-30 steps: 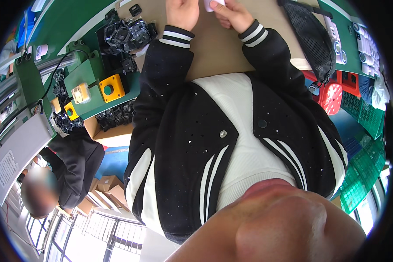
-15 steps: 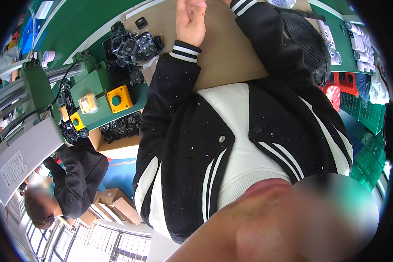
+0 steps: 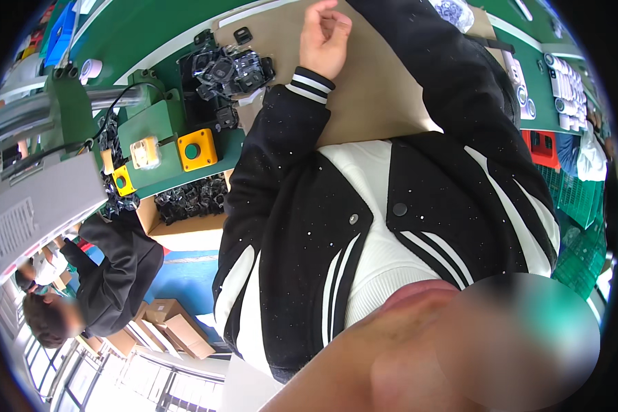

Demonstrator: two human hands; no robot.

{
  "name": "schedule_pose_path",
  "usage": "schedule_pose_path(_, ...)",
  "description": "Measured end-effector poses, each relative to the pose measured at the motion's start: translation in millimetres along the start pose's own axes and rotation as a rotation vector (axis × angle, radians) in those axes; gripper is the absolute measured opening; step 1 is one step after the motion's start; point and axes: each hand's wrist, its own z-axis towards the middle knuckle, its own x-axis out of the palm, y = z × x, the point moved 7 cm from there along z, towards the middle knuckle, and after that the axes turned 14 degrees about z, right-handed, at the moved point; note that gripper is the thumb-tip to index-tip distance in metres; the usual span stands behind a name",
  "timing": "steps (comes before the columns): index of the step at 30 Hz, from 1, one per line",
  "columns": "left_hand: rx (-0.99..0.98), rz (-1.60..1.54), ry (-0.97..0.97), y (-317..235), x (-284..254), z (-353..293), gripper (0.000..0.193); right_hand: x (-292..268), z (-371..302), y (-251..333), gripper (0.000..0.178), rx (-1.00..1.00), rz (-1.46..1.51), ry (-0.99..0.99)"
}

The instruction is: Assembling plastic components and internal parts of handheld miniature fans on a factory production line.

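Note:
My left hand (image 3: 325,42) is above the brown work mat (image 3: 371,89), with its fingers loosely curled and somewhat apart. Nothing shows in it, though its tip meets the upper edge of the picture. Left of it lies a pile of black plastic parts (image 3: 232,72) in clear wrapping, partly over a black tray (image 3: 198,86). One small black square part (image 3: 243,36) sits alone just beyond the pile. My right arm (image 3: 439,62) stretches up and out past the top edge, so my right hand is hidden from view.
At left stands a green machine (image 3: 147,127) with yellow button boxes (image 3: 197,150). Below is a cardboard box (image 3: 192,237) of black parts; a co-worker (image 3: 120,275) is farther off. Rightward are a clear bag (image 3: 453,14), white cylinders (image 3: 563,86), a red crate (image 3: 544,150) and green crates (image 3: 580,196).
My right arm has reached farther out, taking its striped cuff and hand out of the picture. My left hand has moved slightly right and its fingers have changed pose. The whole view has shifted a little.

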Motion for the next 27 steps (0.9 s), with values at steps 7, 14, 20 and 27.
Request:
schedule_pose_path(7,-0.108,0.08,-0.034,-21.2,-6.7,-7.1,0.023,35.4,16.0,-14.0,0.066,-0.02,-0.119,0.399)
schedule_pose_path(14,0.363,0.356,-0.39,-75.9,-64.6,-23.3,0.022,-19.9,-47.7,35.0,0.061,-0.409,0.456,0.232)
schedule_pose_path(20,0.329,0.855,-0.283,-85.4,-38.7,-18.0,0.025,-102.5,-130.4,56.2,0.059,-0.44,0.404,0.698)
schedule_pose_path(27,0.046,0.73,0.056,-21.4,-19.7,-28.0,0.031,-86.8,-161.4,44.8,0.064,-0.394,0.393,0.839)
